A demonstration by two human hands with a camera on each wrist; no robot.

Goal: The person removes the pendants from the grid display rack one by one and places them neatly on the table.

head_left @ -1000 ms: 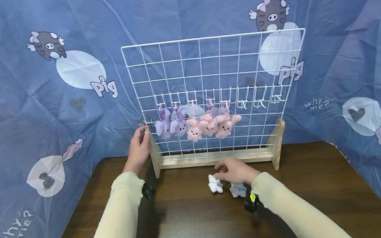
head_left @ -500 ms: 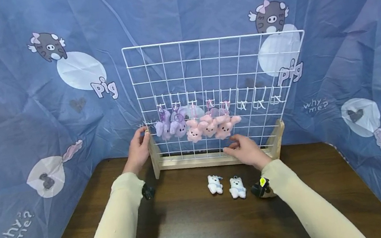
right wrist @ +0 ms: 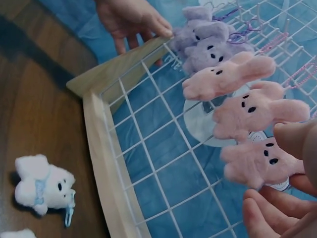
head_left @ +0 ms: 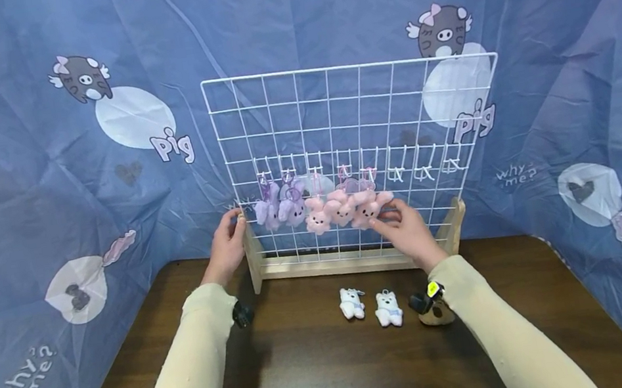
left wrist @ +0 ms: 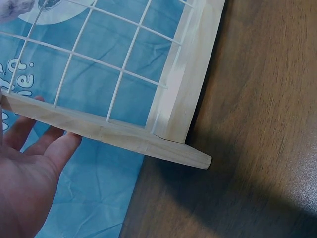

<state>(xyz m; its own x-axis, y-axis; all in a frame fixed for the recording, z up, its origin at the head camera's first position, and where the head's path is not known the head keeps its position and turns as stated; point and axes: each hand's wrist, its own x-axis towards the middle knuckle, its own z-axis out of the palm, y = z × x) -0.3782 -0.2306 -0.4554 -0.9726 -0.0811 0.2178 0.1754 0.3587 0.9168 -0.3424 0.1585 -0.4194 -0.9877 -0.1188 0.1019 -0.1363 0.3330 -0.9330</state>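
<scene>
A white wire grid rack (head_left: 350, 261) on a wooden stand faces me. My left hand (head_left: 227, 245) holds its left wooden upright (left wrist: 89, 125), fingers behind and thumb in front. Purple bunny plush keychains (head_left: 292, 210) and pink ones (head_left: 318, 219) hang from hooks in one row. My right hand (head_left: 412, 233) pinches the rightmost pink bunny keychain (right wrist: 252, 161), thumb on its front and fingers beneath and behind. That keychain's ears are partly hidden by the thumb in the right wrist view.
Two white bear keychains (head_left: 352, 304) lie on the brown table (head_left: 324, 371) before the rack. A brown plush (head_left: 437, 315) lies partly hidden below my right wrist camera. Bare white hooks (head_left: 423, 171) stand right of the bunnies. A blue printed cloth (head_left: 285, 12) surrounds the table.
My right hand has risen from beside the white bears to the rightmost pink bunny keychain and now pinches it. The left hand stays on the upright.
</scene>
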